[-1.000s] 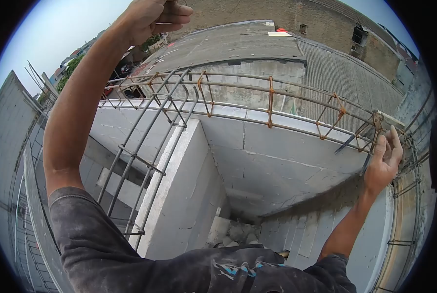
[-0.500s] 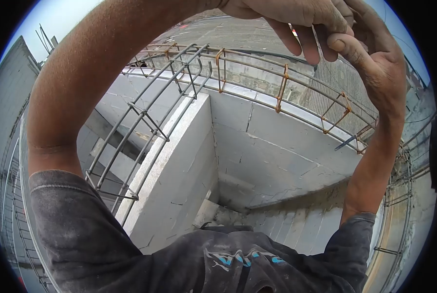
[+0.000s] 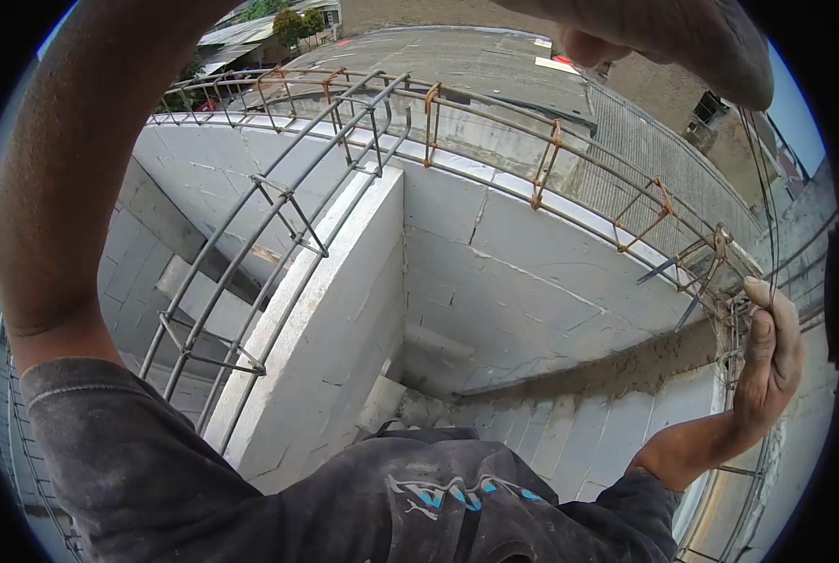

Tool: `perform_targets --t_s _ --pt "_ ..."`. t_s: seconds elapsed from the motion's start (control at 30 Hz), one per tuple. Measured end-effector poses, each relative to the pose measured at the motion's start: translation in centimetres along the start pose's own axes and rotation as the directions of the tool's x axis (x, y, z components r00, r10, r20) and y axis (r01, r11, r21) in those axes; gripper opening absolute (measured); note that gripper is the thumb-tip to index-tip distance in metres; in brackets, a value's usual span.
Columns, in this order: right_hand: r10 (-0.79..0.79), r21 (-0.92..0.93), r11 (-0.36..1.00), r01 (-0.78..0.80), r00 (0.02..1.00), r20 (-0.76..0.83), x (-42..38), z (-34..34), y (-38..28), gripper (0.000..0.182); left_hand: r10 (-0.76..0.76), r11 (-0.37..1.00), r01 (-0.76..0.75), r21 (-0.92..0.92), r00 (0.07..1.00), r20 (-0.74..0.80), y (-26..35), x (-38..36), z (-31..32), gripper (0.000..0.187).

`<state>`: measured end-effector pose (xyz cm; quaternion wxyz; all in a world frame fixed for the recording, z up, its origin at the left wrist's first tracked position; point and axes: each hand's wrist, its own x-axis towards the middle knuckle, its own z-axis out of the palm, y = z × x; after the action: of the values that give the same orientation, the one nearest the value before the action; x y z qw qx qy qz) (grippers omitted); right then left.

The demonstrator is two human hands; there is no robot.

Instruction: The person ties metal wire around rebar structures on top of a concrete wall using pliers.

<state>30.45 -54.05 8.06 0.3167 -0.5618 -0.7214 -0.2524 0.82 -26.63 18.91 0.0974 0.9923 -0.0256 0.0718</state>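
1. Spanning the space between the two hands, thin dark wires (image 3: 773,230) run beside the upright corner bars (image 3: 720,246) at the right of the view.
2. Right hand (image 3: 771,361): fingers drawn together, apparently pinching the lower part of the wires. A slack pinch could let them slip or spring back.
3. Left hand (image 3: 710,47): raised overhead and cut off by the upper edge; its grip cannot be told. Uneven pull between the hands could kink or tangle the wires.
4. Rusty rebar cage (image 3: 538,200), along the top of the far block wall (image 3: 495,244): its projecting ties could snag a wire passed too near, or scrape a bare knuckle.
5. Grey rebar cage (image 3: 289,194), above the partition wall (image 3: 344,310): hooked bar ends near the far wall could catch the left sleeve (image 3: 110,422) if the arm dropped carelessly.
6. Deep space between the walls, below the torso: overreaching toward the corner could cost balance, and a dropped wire could fall there.
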Motion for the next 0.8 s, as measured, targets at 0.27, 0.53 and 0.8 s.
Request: perform_targets --t_s 0.27,0.53,0.8 --pt "0.650 0.353 0.639 -0.683 0.726 0.227 -10.7 7.6 4.5 0.033 0.044 0.998 -0.047 -0.032 0.995 -0.090 -0.7 -2.2 9.4 0.043" --pt "0.289 0.868 0.112 -0.483 0.852 0.437 -15.9 6.2 2.6 0.038 -0.440 0.781 0.432 -0.451 0.893 0.093 -5.1 -4.0 14.8 0.050" --pt "0.377 0.292 0.285 -0.913 0.387 0.841 -27.5 18.1 -1.6 0.046 -0.204 0.915 0.316 -0.250 0.898 0.389 -2.6 -4.2 16.1 0.050"
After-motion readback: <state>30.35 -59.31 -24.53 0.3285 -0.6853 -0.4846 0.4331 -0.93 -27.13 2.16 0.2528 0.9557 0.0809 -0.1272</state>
